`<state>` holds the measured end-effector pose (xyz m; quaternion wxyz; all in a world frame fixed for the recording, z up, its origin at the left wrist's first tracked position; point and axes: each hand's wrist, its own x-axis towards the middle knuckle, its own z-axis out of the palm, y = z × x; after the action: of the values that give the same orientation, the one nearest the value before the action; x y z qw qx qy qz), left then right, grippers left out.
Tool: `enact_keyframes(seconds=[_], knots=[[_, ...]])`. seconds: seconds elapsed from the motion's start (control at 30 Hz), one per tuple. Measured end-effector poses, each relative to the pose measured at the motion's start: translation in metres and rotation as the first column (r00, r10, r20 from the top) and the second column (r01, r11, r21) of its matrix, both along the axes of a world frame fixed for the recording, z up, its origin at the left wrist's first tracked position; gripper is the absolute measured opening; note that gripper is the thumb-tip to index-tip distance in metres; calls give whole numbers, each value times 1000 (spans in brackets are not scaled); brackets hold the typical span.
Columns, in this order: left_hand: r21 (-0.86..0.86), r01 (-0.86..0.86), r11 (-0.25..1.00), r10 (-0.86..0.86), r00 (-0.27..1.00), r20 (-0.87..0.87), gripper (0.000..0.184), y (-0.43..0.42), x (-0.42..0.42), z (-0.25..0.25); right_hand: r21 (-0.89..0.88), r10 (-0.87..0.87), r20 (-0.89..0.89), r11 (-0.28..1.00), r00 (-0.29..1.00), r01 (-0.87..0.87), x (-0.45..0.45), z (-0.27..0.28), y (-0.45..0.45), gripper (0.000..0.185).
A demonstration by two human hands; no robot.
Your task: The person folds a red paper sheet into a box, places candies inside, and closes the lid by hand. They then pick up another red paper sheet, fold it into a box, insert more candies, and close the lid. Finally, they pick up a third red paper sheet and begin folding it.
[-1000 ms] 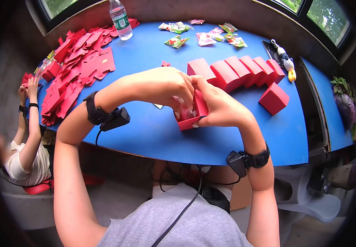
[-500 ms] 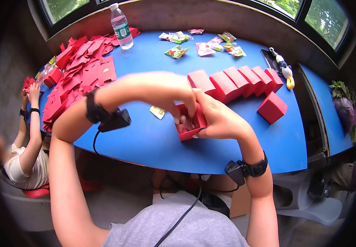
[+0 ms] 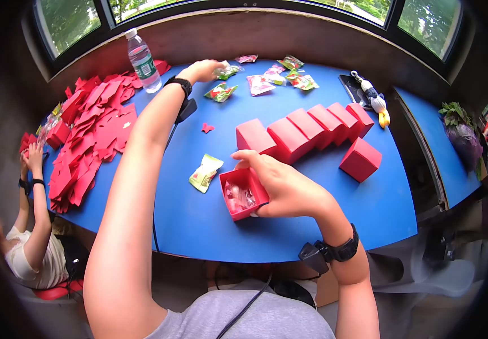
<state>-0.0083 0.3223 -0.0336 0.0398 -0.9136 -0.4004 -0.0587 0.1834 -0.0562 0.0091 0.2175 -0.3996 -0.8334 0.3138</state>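
My right hand (image 3: 292, 189) is wrapped round the right side of an open red box (image 3: 243, 194), which has wrapped sweets (image 3: 239, 198) inside. My left hand (image 3: 203, 71) reaches to the far side of the blue table (image 3: 182, 229), its fingertips on a green and white sweet packet (image 3: 228, 70). A yellow-green packet (image 3: 205, 173) lies just left of the open box. Closed red boxes (image 3: 290, 139) stand in a slanted row behind my right hand, and one more red box (image 3: 360, 159) sits apart at the right.
Flat red card pieces (image 3: 94, 133) are heaped at the left beside a water bottle (image 3: 143, 62). More sweet packets (image 3: 261, 84) lie at the back. A phone with a bird figure (image 3: 375, 101) is at the right. A co-worker (image 3: 38, 243) sits at the far left, holding red card.
My left hand has come out of the red box and moved to the packets at the back. The view has shifted, and the box with its sweets now shows fully.
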Motion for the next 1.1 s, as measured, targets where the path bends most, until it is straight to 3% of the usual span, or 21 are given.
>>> enact_keyframes(seconds=[0.03, 0.1, 0.2, 0.3, 0.37, 0.4, 0.43, 0.5, 0.53, 0.57, 0.6, 0.63, 0.67, 0.7, 0.77, 0.87, 1.0, 1.1], knots=[[-58, -47, 997, 45, 998, -36, 43, 3, 3, -3, -2, -10, -5, 1000, 1000, 10, 1, 0, 1, 86], [79, 142, 987, -148, 986, 77, 25, 1, -4, -10, -18, 1, 0, 1000, 1000, -1, 0, 0, 1, 85], [139, 158, 978, -148, 986, -77, 12, -2, -4, -6, -17, -2, 12, 1000, 1000, 2, 0, 1, 1, 84], [141, 74, 987, -43, 976, -214, 21, -17, -7, 5, -27, 0, 18, 1000, 1000, 0, -1, 2, 1, 85], [150, 43, 988, -10, 976, -215, 21, -39, -16, 20, -28, 7, 20, 1000, 1000, -6, -1, 0, 0, 86], [168, 123, 978, -139, 987, 85, 20, -54, -23, 28, 23, 9, -17, 1000, 1000, -8, -1, -3, 0, 83], [210, 191, 959, -259, 891, 372, 20, -71, -28, 37, 73, 14, -55, 997, 998, -10, 0, -5, 0, 79], [113, 260, 959, -266, 686, 677, 25, -123, -34, 58, 69, 22, -61, 997, 998, -18, -1, -6, 0, 80], [-159, 429, 889, -133, 575, 807, 23, -153, -40, 67, 62, 23, -68, 998, 997, -19, -1, -7, 1, 80], [-305, 484, 820, -14, 550, 835, 22, -204, -42, 82, 58, 27, -71, 998, 997, -23, -2, -6, 1, 80], [-334, 658, 675, -45, 489, 871, 24, -232, -46, 75, 53, 18, -58, 999, 998, -15, -2, -4, 0, 80], [-377, 759, 530, -42, 468, 883, 23, -259, -51, 66, 49, 7, -44, 999, 999, -5, -2, -4, -1, 80], [-349, 714, 608, -217, 572, 791, 23, -284, -52, 62, 43, 11, -45, 999, 999, -9, -2, -5, 0, 80], [-313, 740, 595, -352, 590, 726, 21, -299, -48, 55, 59, 27, -66, 998, 997, -23, -2, -6, 0, 80], [-504, 646, 573, -166, 694, 701, 19, -316, -45, 42, 88, 58, -91, 995, 994, -50, -2, -9, 2, 79], [-284, 673, 683, -350, 643, 681, 15, -307, -37, 42, 40, 44, -71, 998, 996, -41, -2, -9, 3, 77], [-393, 709, 586, -390, 671, 630, 14, -300, -28, 51, -12, 34, -59, 999, 998, -35, -2, -4, 2, 78], [-417, 670, 614, -426, 727, 539, 13, -302, -28, 60, 13, 51, -82, 999, 995, -50, -2, -4, 2, 79]])
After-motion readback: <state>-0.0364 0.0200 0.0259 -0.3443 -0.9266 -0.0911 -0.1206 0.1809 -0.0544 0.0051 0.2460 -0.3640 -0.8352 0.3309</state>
